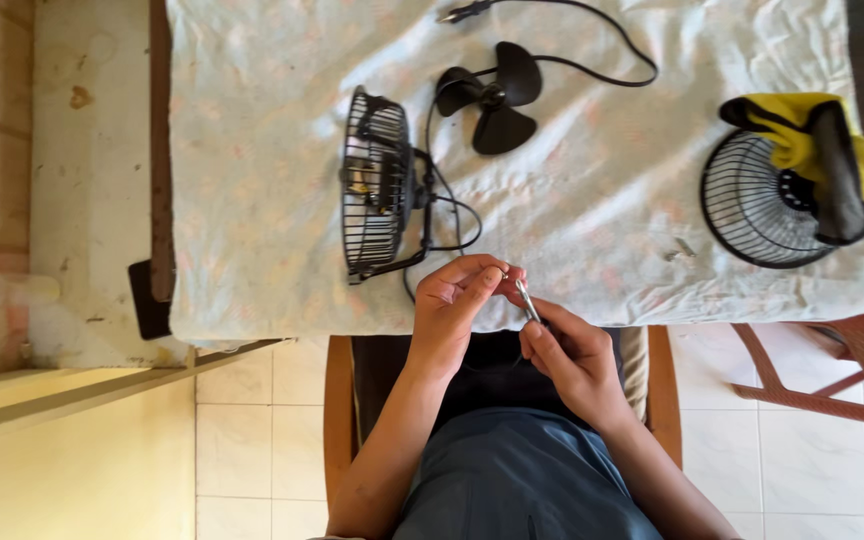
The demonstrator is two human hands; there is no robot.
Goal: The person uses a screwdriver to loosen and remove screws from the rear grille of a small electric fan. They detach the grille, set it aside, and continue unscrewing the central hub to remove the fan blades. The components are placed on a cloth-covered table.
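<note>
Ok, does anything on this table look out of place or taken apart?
Yes. The small fan is in pieces: its rear cage lies on its side, the blade lies loose beside it, and the front grille sits apart under a yellow cloth.

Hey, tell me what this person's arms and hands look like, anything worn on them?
Both forearms are bare up to the bottom edge of the picture, with no sleeves showing. The left hand and right hand wear no gloves, and no watch, bracelet or ring can be made out. No markings are visible on them.
</note>
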